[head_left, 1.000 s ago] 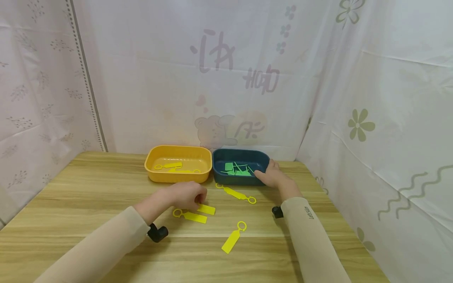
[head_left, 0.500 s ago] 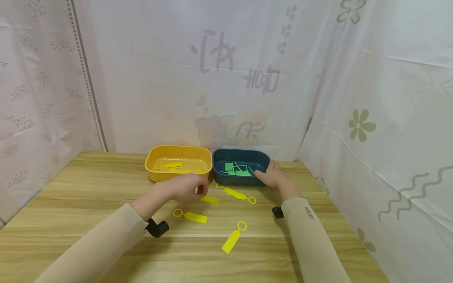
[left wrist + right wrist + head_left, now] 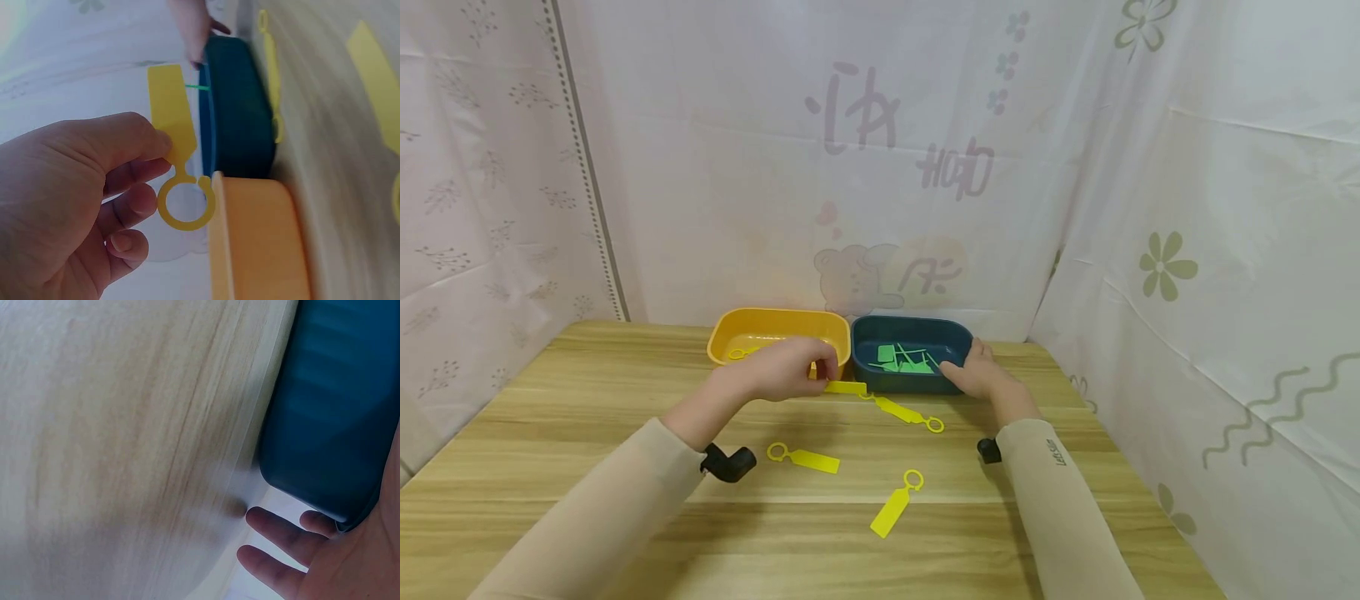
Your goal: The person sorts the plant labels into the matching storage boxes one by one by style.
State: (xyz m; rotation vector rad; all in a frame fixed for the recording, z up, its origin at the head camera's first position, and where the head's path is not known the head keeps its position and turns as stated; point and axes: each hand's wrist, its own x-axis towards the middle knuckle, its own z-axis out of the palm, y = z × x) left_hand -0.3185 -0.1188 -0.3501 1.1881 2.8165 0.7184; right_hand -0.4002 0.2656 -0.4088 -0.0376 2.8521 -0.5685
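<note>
My left hand point(image 3: 786, 368) pinches a yellow hang tag point(image 3: 170, 100) between thumb and fingers, in front of the orange bin point(image 3: 718, 367). The tag's broad end points to the right in the head view, and its open ring shows below the fingers in the left wrist view. My right hand point(image 3: 987, 382) holds the right end of the dark teal bin point(image 3: 917, 383), thumb over the front rim. In the right wrist view some of its fingers point(image 3: 275, 531) extend past the bin's end. Green plastic pieces point(image 3: 910, 365) lie inside that bin.
Two yellow tags lie apart on the wooden table point(image 3: 985, 533): one at left point(image 3: 815, 461) and one nearer me point(image 3: 890, 513). More yellow point(image 3: 900, 411) lies before the teal bin, a ring at each end. A yellow tag point(image 3: 740, 353) shows inside the orange bin.
My left hand has lifted a yellow tag from the table and carried it away from me, up to the orange bin's front. My right hand stays at the teal bin.
</note>
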